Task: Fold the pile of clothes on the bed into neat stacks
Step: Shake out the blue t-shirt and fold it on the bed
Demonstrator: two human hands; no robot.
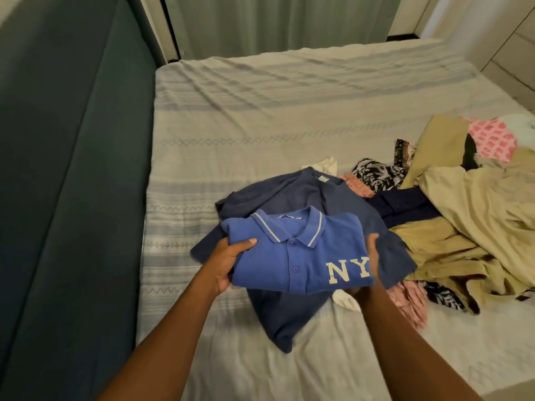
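Holding folded polo (295, 256) over navy shirt (289, 192), perhaps touching.

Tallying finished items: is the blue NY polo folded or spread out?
Folded: the blue NY polo is a compact rectangle, collar on top, gripped at its sides by the left hand and right hand.

Folded polo (298, 261) over spread shirt (289, 322) on bed (260, 111) — clothes pile (469, 215) right.

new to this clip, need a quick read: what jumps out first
A folded bright blue NY polo shirt at centre, held between the left grip and right grip above a darker blue shirt spread on the bed. To the right lies a jumbled pile of unfolded clothes, mostly beige.
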